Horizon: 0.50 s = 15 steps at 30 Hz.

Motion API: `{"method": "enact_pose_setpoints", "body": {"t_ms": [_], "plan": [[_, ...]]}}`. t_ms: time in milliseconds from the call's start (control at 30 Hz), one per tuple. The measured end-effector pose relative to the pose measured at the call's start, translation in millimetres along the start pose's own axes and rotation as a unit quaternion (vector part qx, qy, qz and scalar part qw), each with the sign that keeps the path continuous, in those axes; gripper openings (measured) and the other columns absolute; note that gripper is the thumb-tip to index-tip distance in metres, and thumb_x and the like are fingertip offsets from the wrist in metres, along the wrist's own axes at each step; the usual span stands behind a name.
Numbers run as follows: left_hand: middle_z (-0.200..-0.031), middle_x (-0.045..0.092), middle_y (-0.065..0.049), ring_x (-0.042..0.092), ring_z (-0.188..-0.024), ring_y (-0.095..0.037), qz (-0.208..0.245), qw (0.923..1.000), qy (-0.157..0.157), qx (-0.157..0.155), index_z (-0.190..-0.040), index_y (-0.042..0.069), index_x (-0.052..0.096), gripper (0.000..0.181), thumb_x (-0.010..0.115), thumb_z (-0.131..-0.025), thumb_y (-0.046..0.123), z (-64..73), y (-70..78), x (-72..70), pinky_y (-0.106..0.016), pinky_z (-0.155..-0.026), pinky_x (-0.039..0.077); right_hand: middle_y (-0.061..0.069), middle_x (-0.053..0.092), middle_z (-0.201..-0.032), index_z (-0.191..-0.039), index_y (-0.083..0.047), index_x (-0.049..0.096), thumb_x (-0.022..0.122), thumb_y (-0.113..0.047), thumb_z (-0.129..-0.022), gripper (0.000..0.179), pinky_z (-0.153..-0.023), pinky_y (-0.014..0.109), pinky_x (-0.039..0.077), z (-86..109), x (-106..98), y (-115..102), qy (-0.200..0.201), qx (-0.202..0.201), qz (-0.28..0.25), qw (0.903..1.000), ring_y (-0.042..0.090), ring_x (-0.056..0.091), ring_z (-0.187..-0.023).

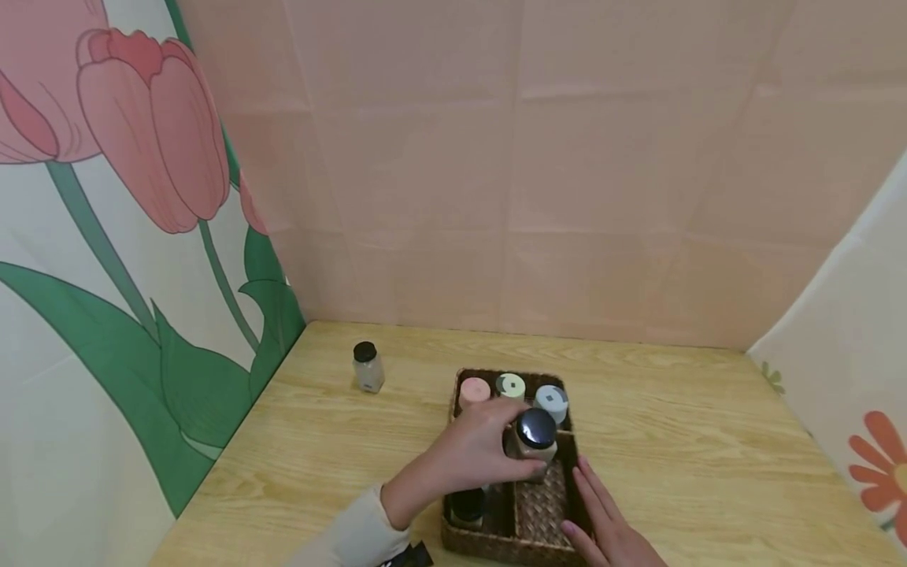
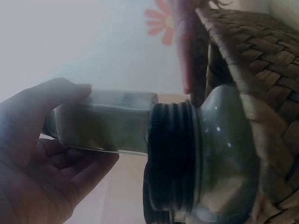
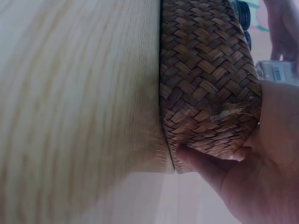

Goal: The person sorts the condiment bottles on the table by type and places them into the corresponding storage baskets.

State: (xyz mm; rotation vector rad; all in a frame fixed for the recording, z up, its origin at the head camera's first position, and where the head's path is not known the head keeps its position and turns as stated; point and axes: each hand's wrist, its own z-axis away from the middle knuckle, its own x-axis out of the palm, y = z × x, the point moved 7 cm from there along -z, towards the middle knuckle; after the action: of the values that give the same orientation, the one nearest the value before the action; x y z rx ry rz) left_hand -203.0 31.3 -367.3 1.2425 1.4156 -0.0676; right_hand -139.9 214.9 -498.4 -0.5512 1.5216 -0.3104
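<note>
My left hand (image 1: 489,441) grips a clear glass jar (image 2: 107,121) with a shiny black lid (image 1: 536,428), thumb on one side and fingers on the other. The jar stands roughly upright over the right compartment of a brown woven basket (image 1: 542,504). At the basket's right side, my right hand (image 1: 609,524) holds the wall, with one finger (image 3: 205,165) lying along the outside weave. Another black-lidded jar (image 1: 468,505) sits in the front left compartment, partly hidden by the left wrist.
Pink (image 1: 475,390), pale green (image 1: 511,386) and light blue (image 1: 552,402) capped containers stand in the basket's back compartment. A small black-capped jar (image 1: 368,368) is on the wooden table (image 1: 680,441) at the back left. A dark object (image 1: 414,556) lies beside the left sleeve.
</note>
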Motion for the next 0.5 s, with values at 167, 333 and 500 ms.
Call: {"method": "enact_pose_setpoints", "body": {"t_ms": [167, 333, 500], "plan": [[-0.113, 0.067, 0.015, 0.060, -0.099, 0.007, -0.012, 0.9996, -0.024, -0.001, -0.128, 0.020, 0.064, 0.049, 0.079, -0.087, 0.041, -1.4, 0.2, 9.0, -0.011, -0.080, 0.049, 0.014, 0.024, -0.166, -0.158, -0.004, 0.033, 0.055, -0.053, -0.101, 0.079, -0.089, 0.052, 0.055, -0.2, 1, 1, -0.006, 0.005, 0.000, 1.0000, 0.037, 0.046, -0.139], [-0.112, 0.067, 0.016, 0.060, -0.096, 0.009, -0.021, 0.9986, -0.049, -0.005, -0.128, 0.021, 0.063, 0.048, 0.079, -0.087, 0.041, -2.8, 0.5, 18.0, -0.009, -0.076, 0.048, 0.014, 0.023, -0.166, -0.158, -0.004, 0.033, 0.055, -0.055, -0.100, 0.080, -0.086, 0.052, 0.056, -1.0, 1, 2, -0.015, 0.017, -0.001, 0.9997, 0.037, 0.051, -0.134], [-0.105, 0.067, 0.016, 0.057, -0.087, 0.011, -0.039, 0.9972, -0.064, 0.002, -0.119, 0.023, 0.065, 0.040, 0.081, -0.085, 0.039, -4.1, 0.9, 25.8, -0.007, -0.071, 0.047, 0.014, 0.023, -0.166, -0.158, -0.004, 0.033, 0.055, -0.055, -0.099, 0.081, -0.086, 0.053, 0.056, -1.1, 2, 1, -0.016, 0.018, -0.002, 0.9997, 0.038, 0.051, -0.134]]}}
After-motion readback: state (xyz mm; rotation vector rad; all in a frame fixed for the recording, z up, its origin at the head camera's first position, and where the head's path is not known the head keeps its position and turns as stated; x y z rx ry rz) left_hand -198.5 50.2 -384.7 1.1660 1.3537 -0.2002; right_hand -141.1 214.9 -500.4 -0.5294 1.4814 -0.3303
